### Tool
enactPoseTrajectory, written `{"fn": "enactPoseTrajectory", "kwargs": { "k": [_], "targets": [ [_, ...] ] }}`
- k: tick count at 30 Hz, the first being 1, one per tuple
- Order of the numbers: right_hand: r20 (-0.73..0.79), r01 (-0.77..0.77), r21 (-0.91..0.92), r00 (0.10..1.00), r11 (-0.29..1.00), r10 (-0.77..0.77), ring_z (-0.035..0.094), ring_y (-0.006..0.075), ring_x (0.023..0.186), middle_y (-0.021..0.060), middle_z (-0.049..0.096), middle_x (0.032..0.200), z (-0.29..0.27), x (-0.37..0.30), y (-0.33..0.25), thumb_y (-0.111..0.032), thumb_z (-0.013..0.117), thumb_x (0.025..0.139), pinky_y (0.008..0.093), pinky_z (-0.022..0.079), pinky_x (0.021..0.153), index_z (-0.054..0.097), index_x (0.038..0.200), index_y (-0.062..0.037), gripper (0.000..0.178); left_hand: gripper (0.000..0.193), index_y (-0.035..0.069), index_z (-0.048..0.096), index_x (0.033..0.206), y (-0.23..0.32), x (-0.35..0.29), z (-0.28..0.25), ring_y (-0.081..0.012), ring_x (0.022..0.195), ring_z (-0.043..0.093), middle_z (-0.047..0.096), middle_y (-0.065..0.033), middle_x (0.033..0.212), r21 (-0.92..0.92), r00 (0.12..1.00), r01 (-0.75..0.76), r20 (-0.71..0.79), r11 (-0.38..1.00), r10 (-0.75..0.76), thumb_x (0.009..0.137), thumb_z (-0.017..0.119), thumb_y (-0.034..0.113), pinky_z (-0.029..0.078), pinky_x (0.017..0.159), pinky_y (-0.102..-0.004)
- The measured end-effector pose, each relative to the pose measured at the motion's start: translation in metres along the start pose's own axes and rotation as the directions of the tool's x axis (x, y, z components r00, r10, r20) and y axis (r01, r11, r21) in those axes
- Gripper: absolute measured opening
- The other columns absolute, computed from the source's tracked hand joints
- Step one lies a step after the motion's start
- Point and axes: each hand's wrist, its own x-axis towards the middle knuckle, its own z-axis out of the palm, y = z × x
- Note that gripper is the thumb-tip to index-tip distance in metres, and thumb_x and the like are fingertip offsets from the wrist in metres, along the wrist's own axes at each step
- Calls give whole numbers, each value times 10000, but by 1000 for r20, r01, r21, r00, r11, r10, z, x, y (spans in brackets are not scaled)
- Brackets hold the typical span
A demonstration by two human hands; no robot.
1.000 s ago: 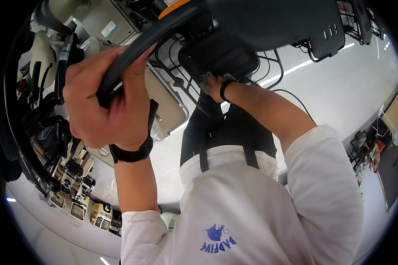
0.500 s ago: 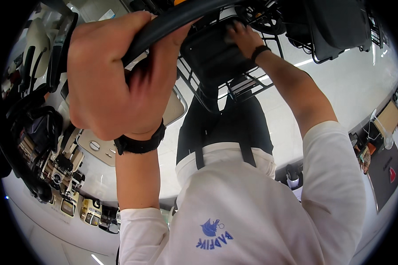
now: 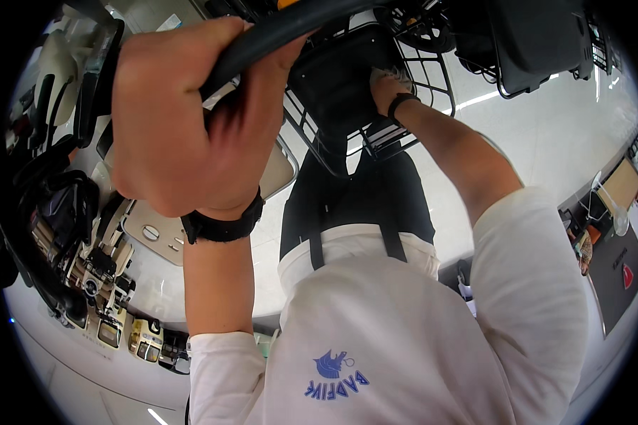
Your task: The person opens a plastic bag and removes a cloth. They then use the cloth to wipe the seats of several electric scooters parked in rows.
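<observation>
Right hand (image 3: 387, 93), curled over a greyish cloth (image 3: 397, 74), shifts bodyward on the black panel (image 3: 337, 78) under it, apparently moving contact; left hand (image 3: 181, 124) clenches the black curved bar (image 3: 280, 35).

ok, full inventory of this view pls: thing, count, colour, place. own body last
curved bar: 1, black, upper left to top centre
pad: 1, black, top centre
wire rack: 1, black, around the pad
cloth-like thing: 1, greyish, at right hand, too small to identify
slotted container: 1, black, upper right
panel: at least 1, beige, left of centre
framed objects: several, cream and black, lower left
board: 1, dark grey, far right
floor: white, middle and right
shirt: 1, white, bottom centre
trousers: black, centre
wristbands: 2, black, one per wrist
left hand: 1, bare, around the bar
right hand: 1, bare, at the pad
</observation>
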Motion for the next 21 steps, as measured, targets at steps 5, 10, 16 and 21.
{"fn": "enactPoseTrajectory", "kwargs": {
  "k": [5, 10, 16, 21],
  "targets": [
    [-7, 243, 447, 963, 861, -269, 714, 366, 1210, 236, 739, 1285, -59, -1, -52, -301, 696, 962, 468, 578, 1020, 790, 1228, -63, 369, 394, -13, 664, 996, 4, 1, 6, -160, 724, 727, 767, -119, 850, 0, 996, 52, -70, 999, -51, 751, 972, -29, 598, 681, -256],
    [-130, 119, 806, 991, 579, -23, 710, 375, 1198, 202, 748, 1283, -42, 12, -86, -399, 669, 953, 477, 572, 1008, 802, 1162, -70, 412, 388, -20, 651, 1005, 6, 1, 3, -190, 764, 739, 769, -144, 865, -32, 993, 87, -79, 996, -89, 766, 955, -50, 606, 692, -275],
    [-323, 166, 929, 799, 330, 507, 729, 400, 1115, 239, 762, 1172, -60, 48, -20, -374, 734, 882, 473, 572, 1017, 766, 1118, -9, 436, 284, -42, 722, 923, 10, 2, 11, -237, 739, 734, 770, -153, 840, -68, 978, 151, -136, 986, -159, 737, 935, -64, 602, 683, -303],
    [-163, -192, 833, 811, 519, 562, 680, 410, 1255, 244, 723, 1308, -37, 12, 36, -352, 765, 889, 479, 571, 1028, 726, 1233, -24, 476, 253, -53, 771, 885, 13, 1, 17, -249, 743, 740, 773, -160, 829, -155, 957, 182, -200, 971, -211, 696, 938, -66, 594, 685, -308]
  ]
}}
